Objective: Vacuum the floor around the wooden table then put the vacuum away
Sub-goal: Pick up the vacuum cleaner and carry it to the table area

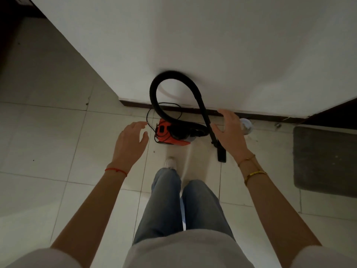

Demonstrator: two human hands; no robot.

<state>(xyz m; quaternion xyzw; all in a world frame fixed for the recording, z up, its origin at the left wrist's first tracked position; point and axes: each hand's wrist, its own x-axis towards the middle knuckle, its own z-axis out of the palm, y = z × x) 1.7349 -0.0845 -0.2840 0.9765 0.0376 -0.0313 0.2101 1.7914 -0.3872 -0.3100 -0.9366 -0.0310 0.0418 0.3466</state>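
A small orange and black vacuum (170,134) sits on the tiled floor against the white wall. Its black hose (173,80) loops up against the wall and comes down to a black nozzle (221,153) resting on the floor at the right. My left hand (131,142) hovers just left of the vacuum body, fingers apart, holding nothing. My right hand (229,132) is spread open beside the lower hose and nozzle tube, close to it but not gripping. A thin black cord (154,113) curls behind the vacuum.
A white wall (193,45) with a dark baseboard (260,116) runs ahead; its corner is at the left. A grey mat (324,159) lies on the floor at the right. A small white round object (246,125) sits by the baseboard. My legs and one shoe (171,162) stand below the vacuum.
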